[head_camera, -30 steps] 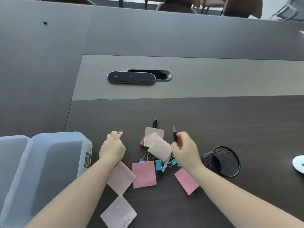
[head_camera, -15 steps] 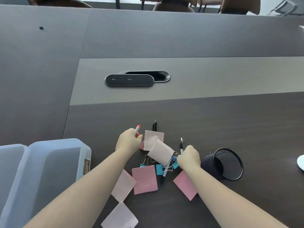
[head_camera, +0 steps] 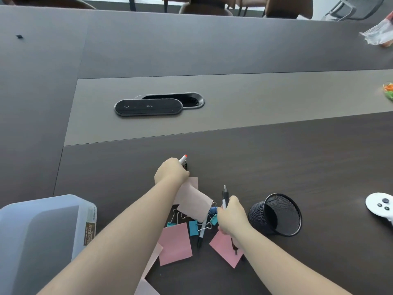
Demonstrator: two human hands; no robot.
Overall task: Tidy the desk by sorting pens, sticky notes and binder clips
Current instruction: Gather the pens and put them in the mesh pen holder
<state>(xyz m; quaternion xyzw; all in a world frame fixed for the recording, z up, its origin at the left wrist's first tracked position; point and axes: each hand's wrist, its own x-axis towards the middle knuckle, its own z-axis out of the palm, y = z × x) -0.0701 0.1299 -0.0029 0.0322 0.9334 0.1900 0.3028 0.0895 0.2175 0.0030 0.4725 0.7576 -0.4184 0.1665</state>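
Hands work over a small mess near the front edge of the table (head_camera: 276, 158); the left hand (head_camera: 170, 174) has its grip pressed tight around a pen with a red tip (head_camera: 183, 159), and a black pen (head_camera: 185, 166) lies just beside its fingers; the right hand (head_camera: 231, 217) has its grip pinching two pens (head_camera: 225, 198) that point up and away; between the hands lie pale sticky notes (head_camera: 194, 204), blue binder clips (head_camera: 193, 227) and one more pen (head_camera: 202, 233); a pink sticky note (head_camera: 174, 243) lies nearer the front edge, and another pink note (head_camera: 223, 248) sits partly under the right wrist; a black mesh cup (head_camera: 276, 215) lies tipped on its side just right of the right hand; a clear plastic box (head_camera: 42, 231) sits at the front left corner.
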